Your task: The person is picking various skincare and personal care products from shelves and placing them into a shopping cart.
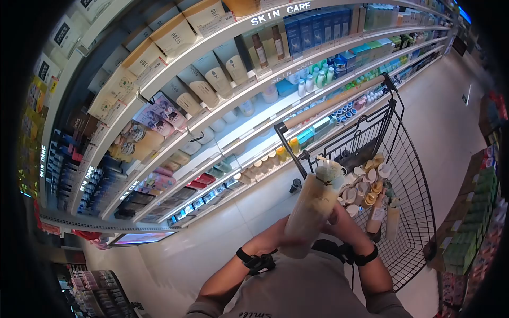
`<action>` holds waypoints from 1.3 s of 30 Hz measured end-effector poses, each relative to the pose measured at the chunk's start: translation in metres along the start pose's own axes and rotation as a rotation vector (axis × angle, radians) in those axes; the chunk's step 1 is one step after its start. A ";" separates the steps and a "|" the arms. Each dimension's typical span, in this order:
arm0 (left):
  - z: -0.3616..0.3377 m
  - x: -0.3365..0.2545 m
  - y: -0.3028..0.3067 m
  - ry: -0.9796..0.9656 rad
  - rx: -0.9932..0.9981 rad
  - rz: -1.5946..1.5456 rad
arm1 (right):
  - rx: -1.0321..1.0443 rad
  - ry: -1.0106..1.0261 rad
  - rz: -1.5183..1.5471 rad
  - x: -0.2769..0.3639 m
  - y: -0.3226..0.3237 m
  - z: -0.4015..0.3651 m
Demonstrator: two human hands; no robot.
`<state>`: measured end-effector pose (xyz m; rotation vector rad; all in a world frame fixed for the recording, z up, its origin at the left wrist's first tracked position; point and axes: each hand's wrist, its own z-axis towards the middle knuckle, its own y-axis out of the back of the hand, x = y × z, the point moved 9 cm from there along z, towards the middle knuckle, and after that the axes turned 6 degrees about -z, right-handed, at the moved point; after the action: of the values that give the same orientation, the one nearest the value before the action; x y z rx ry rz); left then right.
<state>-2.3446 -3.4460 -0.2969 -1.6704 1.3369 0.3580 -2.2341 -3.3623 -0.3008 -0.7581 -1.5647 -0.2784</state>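
A large cream-coloured translucent pump bottle is tilted in front of my chest, its pump end pointing up and away from me. My left hand grips it near the base, with the fingers mostly hidden behind it. On its other side, my right hand holds the bottle by the upper body. Just beyond sits a black wire shopping cart. Inside it, several round jars and lids lie in a heap. A bottle with a brown section and a pale pump bottle stand nearer me.
Lit skin care shelves run along the left and far side, packed with boxes, bottles and jars. The cart's wooden handle is near them. Green packages fill a low display at right. Another stocked display stands at lower left.
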 end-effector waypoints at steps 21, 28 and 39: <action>-0.145 0.192 -0.041 0.074 0.024 -0.059 | -0.246 -0.025 0.125 -0.049 -0.136 -0.175; -0.154 0.197 -0.098 -0.043 0.119 -0.151 | -0.267 -0.021 0.120 -0.047 -0.123 -0.228; -0.129 0.242 -0.218 -0.054 0.117 -0.029 | -0.351 -0.019 0.038 -0.048 -0.065 -0.347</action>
<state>-2.1052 -3.7020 -0.2965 -1.5713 1.2684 0.3002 -2.0002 -3.6297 -0.2746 -1.0634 -1.5358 -0.5272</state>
